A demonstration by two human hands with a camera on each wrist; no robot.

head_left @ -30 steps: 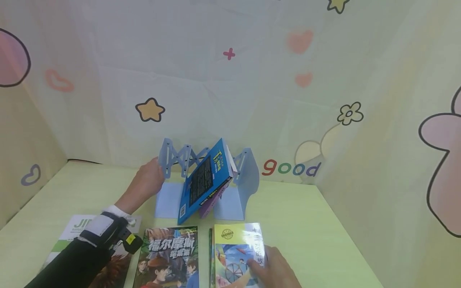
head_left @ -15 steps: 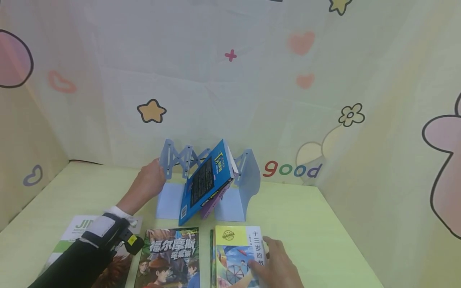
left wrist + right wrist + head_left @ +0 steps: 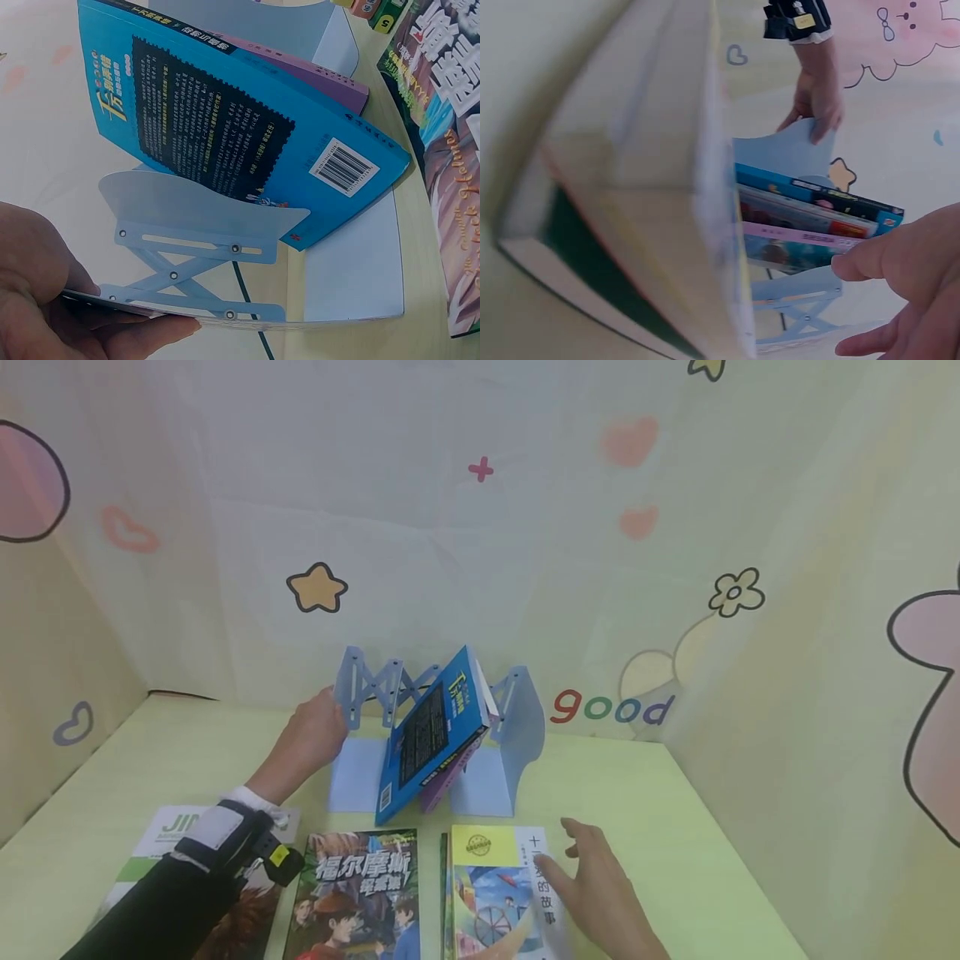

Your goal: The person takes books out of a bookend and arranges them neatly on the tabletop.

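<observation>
Fingers of the left hand (image 3: 306, 739) are pinching the blue folding book rack (image 3: 519, 718); those of the right hand (image 3: 600, 889) are spreading apart.

Head view: a blue book (image 3: 435, 739) is leaning inside the rack over a purple-spined book (image 3: 442, 785); in front of the rack, a Sherlock Holmes book (image 3: 358, 897) is lying flat, while the right hand is hovering by a yellow-topped paperback (image 3: 483, 847) at the rack's front right, contact being impossible to tell. Left wrist view: thumb and fingers are gripping the rack's end panel. Right wrist view: thumb and finger are pointing toward the rack, a gap showing between them.
</observation>
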